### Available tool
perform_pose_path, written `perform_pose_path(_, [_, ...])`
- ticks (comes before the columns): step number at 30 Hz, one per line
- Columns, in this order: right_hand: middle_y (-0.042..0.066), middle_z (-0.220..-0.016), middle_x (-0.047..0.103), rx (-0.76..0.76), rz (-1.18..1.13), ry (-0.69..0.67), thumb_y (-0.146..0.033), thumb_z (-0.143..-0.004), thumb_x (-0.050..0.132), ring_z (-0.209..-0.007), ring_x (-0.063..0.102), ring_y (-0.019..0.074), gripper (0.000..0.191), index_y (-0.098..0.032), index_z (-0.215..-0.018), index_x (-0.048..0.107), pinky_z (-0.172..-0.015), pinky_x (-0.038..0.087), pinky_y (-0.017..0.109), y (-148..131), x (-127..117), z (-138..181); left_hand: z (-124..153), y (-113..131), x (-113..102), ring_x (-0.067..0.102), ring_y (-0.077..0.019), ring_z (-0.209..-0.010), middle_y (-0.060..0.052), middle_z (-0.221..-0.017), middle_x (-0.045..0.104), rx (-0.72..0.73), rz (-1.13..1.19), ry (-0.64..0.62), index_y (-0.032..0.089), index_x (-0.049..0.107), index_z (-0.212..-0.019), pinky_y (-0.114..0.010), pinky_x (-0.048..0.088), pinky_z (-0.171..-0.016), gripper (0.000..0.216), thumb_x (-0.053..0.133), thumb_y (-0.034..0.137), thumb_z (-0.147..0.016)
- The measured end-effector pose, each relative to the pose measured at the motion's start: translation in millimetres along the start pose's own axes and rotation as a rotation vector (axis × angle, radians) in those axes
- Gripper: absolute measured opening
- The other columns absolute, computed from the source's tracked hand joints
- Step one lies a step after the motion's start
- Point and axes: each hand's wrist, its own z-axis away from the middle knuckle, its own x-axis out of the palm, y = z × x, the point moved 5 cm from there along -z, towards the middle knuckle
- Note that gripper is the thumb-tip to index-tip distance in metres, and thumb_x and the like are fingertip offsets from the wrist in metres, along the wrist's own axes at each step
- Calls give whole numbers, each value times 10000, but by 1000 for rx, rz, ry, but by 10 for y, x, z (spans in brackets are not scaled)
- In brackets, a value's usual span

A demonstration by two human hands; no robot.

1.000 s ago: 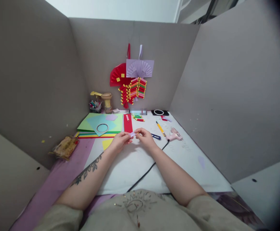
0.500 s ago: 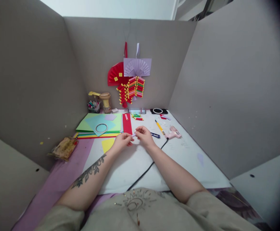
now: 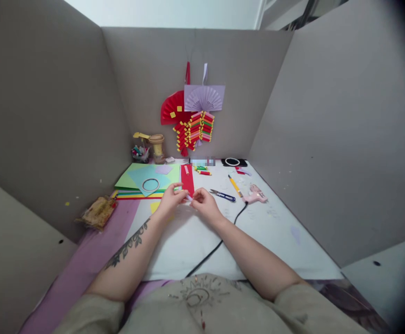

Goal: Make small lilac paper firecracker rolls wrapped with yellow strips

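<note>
Between my two hands is a small lilac paper roll [image 3: 189, 197], mostly covered by the fingers. My left hand [image 3: 173, 198] pinches its upper left end with thumb and forefinger. On the other end, my right hand [image 3: 203, 203] grips with bent fingertips. Just beyond the hands lies a red paper strip [image 3: 187, 178] with a pink paper roll [image 3: 187, 170] on it. Several small red and green rolls with yellow ends [image 3: 204, 173] sit near the back. Thread snips [image 3: 223, 195] rest to the right of my right hand.
Coloured paper sheets [image 3: 126, 178] carry a tape roll [image 3: 150, 185] on the left. A yellow cutter [image 3: 235, 185] and pink glue gun [image 3: 256, 195] lie right, its black cord [image 3: 209, 254] crossing the table. Paper fan ornaments [image 3: 204, 98] hang on the back panel.
Both hands have turned the lilac roll so that it now slants down to the right. My right hand has dropped lower, and the thread snips show fully. The view has shifted slightly.
</note>
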Motion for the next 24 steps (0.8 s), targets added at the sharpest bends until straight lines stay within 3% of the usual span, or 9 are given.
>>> perform_pose_path(4, [-26, -687, 515, -182, 243, 146, -182, -708, 525, -633, 501, 130, 65, -204, -731, 468, -600, 424, 259, -82, 25, 60, 19, -167, 118, 576, -92, -603, -3, -677, 624, -80, 314, 38, 143, 555, -811, -212, 458, -610, 403, 811, 294, -539])
perform_pose_path(9, [7, -751, 523, -335, 426, 55, -185, -759, 496, -693, 508, 151, 27, -204, -774, 484, -632, 445, 284, -142, 74, 99, 45, -193, 150, 562, -88, -628, -14, -715, 630, -112, 388, 55, 134, 585, -735, -202, 430, -592, 351, 814, 303, -530])
perform_pose_path(13, [82, -1030, 555, -508, 501, -78, -203, -722, 577, -983, 523, 220, 363, -203, -1071, 478, -848, 453, 402, -235, 19, 94, 54, -86, 77, 545, -82, -606, 5, -681, 609, -78, 200, 26, 136, 597, -742, -207, 417, -600, 344, 798, 330, -541])
perform_pose_path(17, [110, -1296, 435, -659, 612, -246, -164, -653, 624, -1280, 306, 277, 750, -223, -1325, 296, -1046, 295, 497, -319, -24, 109, 96, -35, 112, 550, -103, -628, -4, -682, 598, -77, 16, -106, 130, 615, -753, -216, 415, -597, 312, 752, 360, -593])
perform_pose_path(24, [119, -1296, 414, -662, 652, -337, -156, -651, 610, -1294, 273, 288, 806, -223, -1363, 238, -1047, 291, 519, -292, -16, 130, 108, -52, 154, 538, -110, -627, -12, -689, 596, -26, -99, -180, 126, 622, -736, -218, 406, -587, 293, 701, 393, -643])
